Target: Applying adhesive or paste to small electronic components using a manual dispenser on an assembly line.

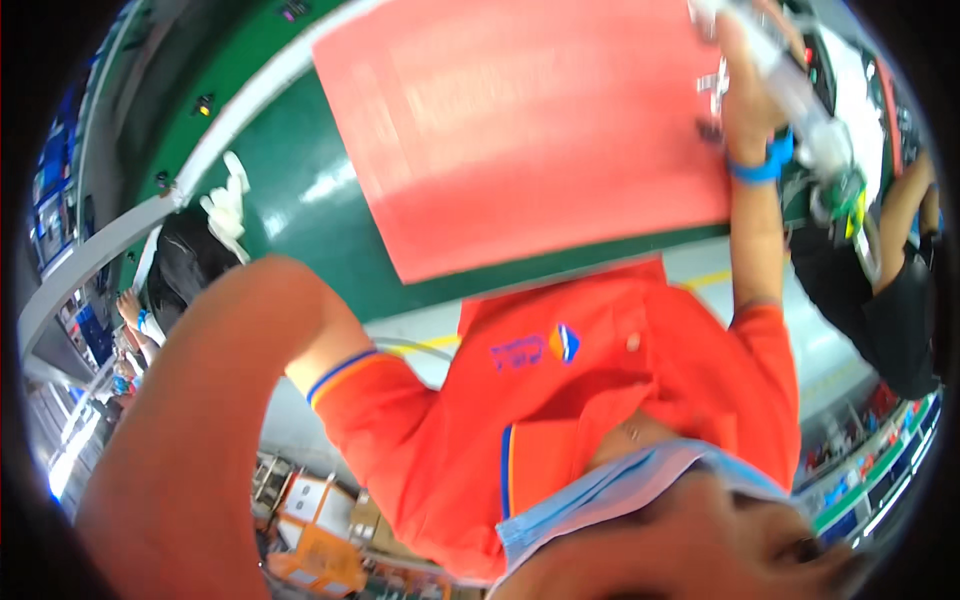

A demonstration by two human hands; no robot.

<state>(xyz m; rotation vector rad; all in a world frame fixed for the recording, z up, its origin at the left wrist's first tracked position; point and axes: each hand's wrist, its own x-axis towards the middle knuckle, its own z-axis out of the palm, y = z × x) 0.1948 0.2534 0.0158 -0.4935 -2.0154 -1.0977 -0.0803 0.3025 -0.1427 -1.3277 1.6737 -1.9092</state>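
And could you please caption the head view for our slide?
A bare right hand by a flat, rectangular red mat on a glossy green worktable.

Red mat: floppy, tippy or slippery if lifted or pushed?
The red mat probably flexes when lifted: it looks thin. Tipping seems unlikely, since it lies flat. It might slide, as the green tabletop looks glossy.

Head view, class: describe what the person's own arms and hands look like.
The short sleeves are red, the left one edged blue and orange. The right hand looks ungloved, with a blue band around its wrist. The left hand is out of view.
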